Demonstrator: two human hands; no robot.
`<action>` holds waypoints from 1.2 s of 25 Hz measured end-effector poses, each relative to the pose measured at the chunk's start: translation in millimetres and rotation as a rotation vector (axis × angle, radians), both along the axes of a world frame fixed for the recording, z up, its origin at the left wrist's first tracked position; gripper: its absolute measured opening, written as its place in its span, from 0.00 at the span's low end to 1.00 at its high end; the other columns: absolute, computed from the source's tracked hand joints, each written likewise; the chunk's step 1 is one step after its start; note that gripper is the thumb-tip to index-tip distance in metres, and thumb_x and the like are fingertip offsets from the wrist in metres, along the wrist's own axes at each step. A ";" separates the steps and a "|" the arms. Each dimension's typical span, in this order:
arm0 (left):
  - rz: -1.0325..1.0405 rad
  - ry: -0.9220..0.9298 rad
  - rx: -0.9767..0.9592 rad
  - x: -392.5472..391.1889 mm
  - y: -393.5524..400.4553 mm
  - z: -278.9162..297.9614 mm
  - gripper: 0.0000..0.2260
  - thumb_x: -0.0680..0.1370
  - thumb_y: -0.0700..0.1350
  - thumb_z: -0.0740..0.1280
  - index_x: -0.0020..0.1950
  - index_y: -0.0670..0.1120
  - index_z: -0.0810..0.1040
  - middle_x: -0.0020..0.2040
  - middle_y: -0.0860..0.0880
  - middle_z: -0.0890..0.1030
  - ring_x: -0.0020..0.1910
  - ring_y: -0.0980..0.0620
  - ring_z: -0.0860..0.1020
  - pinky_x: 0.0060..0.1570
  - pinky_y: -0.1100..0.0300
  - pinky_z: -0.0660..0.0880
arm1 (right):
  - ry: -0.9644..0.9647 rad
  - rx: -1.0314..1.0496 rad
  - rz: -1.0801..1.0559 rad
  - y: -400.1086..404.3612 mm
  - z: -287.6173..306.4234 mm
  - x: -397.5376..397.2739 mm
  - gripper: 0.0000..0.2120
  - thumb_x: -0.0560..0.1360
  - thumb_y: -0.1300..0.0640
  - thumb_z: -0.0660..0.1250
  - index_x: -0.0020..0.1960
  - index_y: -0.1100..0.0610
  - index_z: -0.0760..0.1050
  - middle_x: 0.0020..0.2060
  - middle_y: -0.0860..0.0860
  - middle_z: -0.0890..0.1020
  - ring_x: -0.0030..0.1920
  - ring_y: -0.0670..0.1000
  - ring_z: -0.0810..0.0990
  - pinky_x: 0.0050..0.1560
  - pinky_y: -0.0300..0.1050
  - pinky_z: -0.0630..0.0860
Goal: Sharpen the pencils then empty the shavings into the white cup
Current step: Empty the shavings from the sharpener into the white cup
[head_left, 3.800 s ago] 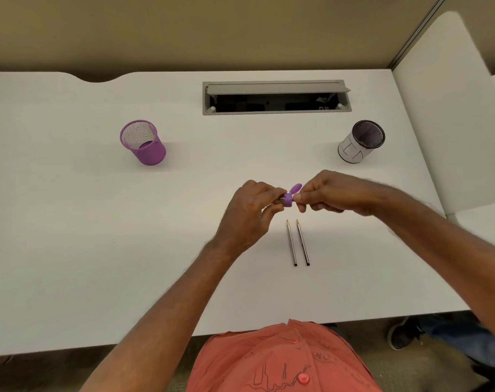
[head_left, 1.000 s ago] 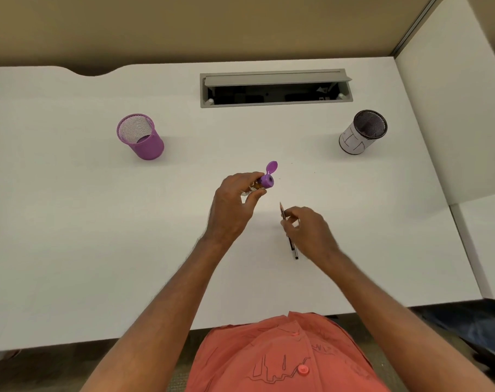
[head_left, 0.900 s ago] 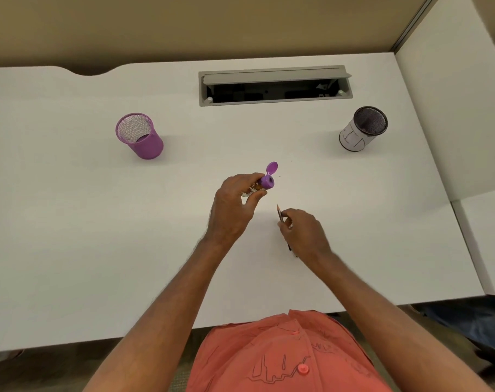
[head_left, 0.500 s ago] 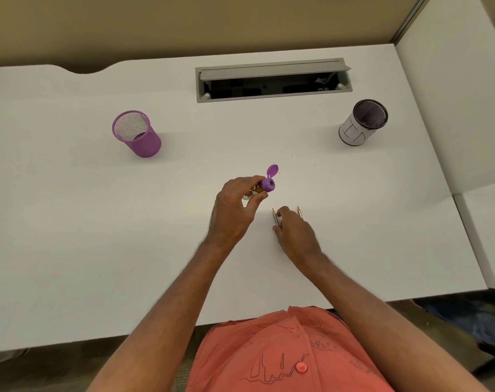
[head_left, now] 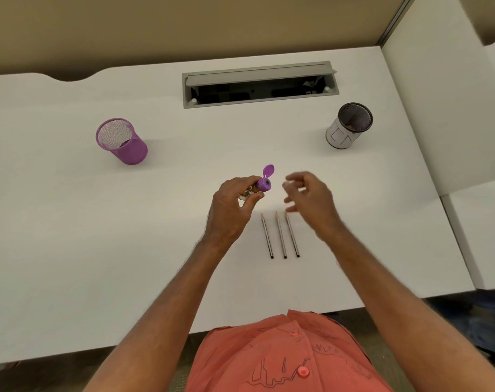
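My left hand (head_left: 231, 206) grips a small sharpener (head_left: 261, 185) with a clear body and a purple cap whose lid is flipped up. Three grey pencils (head_left: 280, 235) lie side by side on the white desk, tips pointing away, just right of that hand. My right hand (head_left: 310, 199) hovers above their tips, blurred, fingers spread and holding nothing. The white cup (head_left: 348, 126), with a dark mesh inside, stands upright at the far right of the desk.
A purple mesh cup (head_left: 121, 141) stands at the far left. A grey cable hatch (head_left: 259, 84) is open at the back middle. A white partition (head_left: 438, 108) borders the desk on the right. The desk's front edge (head_left: 382, 302) runs near my body.
My right hand set down the pencil it held beside the other two, let go and lifted up and away with fingers spread. The left hand keeps the sharpener in about the same place.
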State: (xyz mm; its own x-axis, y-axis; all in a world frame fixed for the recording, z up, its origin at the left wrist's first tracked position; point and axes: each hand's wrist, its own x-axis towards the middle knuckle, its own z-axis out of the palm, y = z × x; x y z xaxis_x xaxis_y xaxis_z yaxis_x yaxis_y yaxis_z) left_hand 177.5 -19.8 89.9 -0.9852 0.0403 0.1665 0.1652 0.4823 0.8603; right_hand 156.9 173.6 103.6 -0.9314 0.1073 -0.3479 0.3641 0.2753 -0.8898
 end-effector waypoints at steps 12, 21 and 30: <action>-0.013 0.035 0.033 -50.7 70.2 19.8 0.13 0.78 0.42 0.72 0.63 0.47 0.82 0.54 0.55 0.84 0.52 0.57 0.80 0.53 0.62 0.78 | 0.308 0.183 0.220 48.0 63.4 -55.3 0.12 0.80 0.59 0.69 0.62 0.51 0.83 0.53 0.44 0.86 0.50 0.40 0.84 0.51 0.33 0.78; -0.024 0.049 0.008 -82.3 105.6 32.2 0.13 0.79 0.44 0.72 0.63 0.47 0.82 0.54 0.52 0.85 0.51 0.55 0.80 0.49 0.60 0.78 | 0.420 0.085 0.219 79.0 52.1 -62.9 0.10 0.78 0.60 0.73 0.59 0.55 0.81 0.53 0.48 0.85 0.55 0.42 0.84 0.54 0.36 0.81; -0.129 -0.065 -0.095 -133.4 139.9 36.1 0.14 0.79 0.48 0.72 0.64 0.50 0.82 0.53 0.54 0.84 0.49 0.57 0.79 0.50 0.64 0.77 | 0.295 0.149 0.266 127.5 48.2 -116.0 0.16 0.76 0.58 0.75 0.63 0.51 0.82 0.53 0.41 0.82 0.51 0.39 0.83 0.54 0.29 0.78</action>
State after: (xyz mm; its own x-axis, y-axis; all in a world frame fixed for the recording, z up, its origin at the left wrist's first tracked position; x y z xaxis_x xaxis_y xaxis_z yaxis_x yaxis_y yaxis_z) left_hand 44.1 120.2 125.9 -0.9794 0.1798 0.0921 0.1766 0.5405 0.8226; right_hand 40.9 301.1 151.8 -0.9907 -0.1216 -0.0615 -0.0012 0.4588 -0.8885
